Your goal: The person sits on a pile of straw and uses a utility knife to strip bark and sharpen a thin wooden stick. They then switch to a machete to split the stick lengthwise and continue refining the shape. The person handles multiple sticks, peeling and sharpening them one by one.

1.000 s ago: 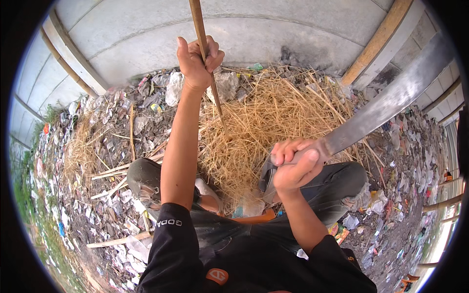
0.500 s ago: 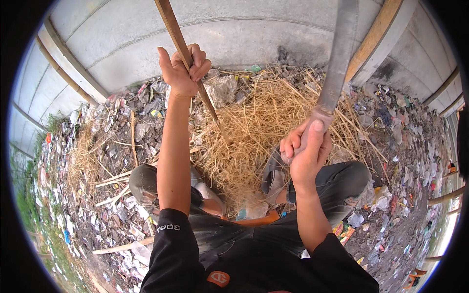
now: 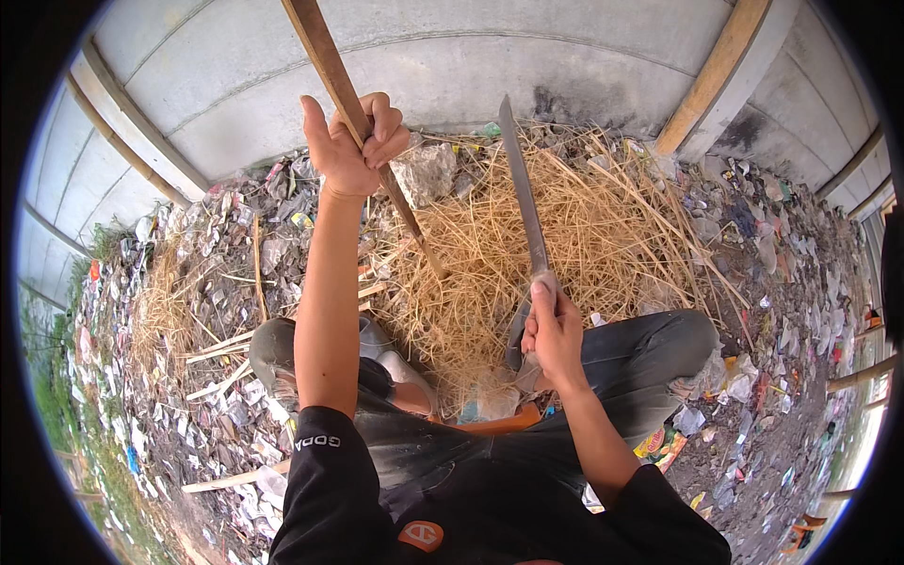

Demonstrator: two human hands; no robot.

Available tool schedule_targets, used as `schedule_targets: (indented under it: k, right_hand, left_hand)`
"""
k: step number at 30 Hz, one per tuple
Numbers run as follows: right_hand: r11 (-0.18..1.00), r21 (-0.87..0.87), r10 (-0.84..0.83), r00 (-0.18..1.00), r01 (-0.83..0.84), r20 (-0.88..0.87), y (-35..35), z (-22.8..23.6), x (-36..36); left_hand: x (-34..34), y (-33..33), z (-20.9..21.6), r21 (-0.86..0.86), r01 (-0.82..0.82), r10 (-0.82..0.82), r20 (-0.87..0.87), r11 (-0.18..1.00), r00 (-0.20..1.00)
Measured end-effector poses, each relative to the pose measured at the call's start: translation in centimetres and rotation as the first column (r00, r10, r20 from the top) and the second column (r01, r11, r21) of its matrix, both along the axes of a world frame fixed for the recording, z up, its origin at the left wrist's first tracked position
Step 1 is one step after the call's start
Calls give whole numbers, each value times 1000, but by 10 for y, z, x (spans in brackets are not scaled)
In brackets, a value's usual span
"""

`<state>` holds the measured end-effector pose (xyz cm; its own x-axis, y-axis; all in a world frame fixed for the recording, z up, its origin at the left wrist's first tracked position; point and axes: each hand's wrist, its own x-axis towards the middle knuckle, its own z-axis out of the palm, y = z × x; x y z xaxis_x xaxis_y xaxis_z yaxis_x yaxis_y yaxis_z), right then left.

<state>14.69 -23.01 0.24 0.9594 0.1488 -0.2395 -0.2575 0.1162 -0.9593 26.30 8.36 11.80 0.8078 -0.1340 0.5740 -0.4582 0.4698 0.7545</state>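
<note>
My left hand (image 3: 350, 155) is closed around a long brown strip of wood or bamboo (image 3: 325, 58), its fingers curled over it and its thumb standing out. The strip slants down to the right, and its pale lower end touches a pile of straw-coloured shavings (image 3: 603, 231). In my right hand (image 3: 556, 339) is the handle of a machete, its thumb lying along the top. The long dark blade (image 3: 523, 188) points away over the pile, to the right of the strip and apart from it.
My bent legs (image 3: 650, 353) flank the near side of the pile. A grey rock (image 3: 424, 174) lies behind it, close to a concrete wall (image 3: 414, 80). Cut strips (image 3: 221, 353) and scattered litter (image 3: 753, 405) cover the ground at both sides. A wooden post (image 3: 720, 71) leans at the wall.
The machete has come down from its raised position, swinging left and away from me, with my right hand lower and nearer. My left hand and the strip have barely shifted.
</note>
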Motion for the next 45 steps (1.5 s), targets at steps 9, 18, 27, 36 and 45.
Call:
schedule_targets:
  k: [9, 18, 27, 36, 45]
  right_hand:
    - [912, 410, -224, 831, -5, 509, 42, -24, -44]
    - [997, 36, 65, 991, -61, -116, -12, -17, -21]
    - [876, 479, -245, 804, -56, 542, 54, -2, -37]
    - [991, 123, -30, 972, 60, -232, 17, -30, -15]
    - [688, 716, -531, 754, 117, 387, 43, 82, -7]
  left_hand:
    - [7, -22, 4, -39, -2, 2, 3, 999, 1000]
    - [0, -10, -2, 27, -16, 17, -18, 1000, 1000]
    - [27, -41, -4, -108, -457, 463, 30, 883, 886]
    - [28, -25, -18, -298, -728, 759, -17, 618, 651]
    - [43, -37, -19, -236, -853, 879, 11, 465, 476]
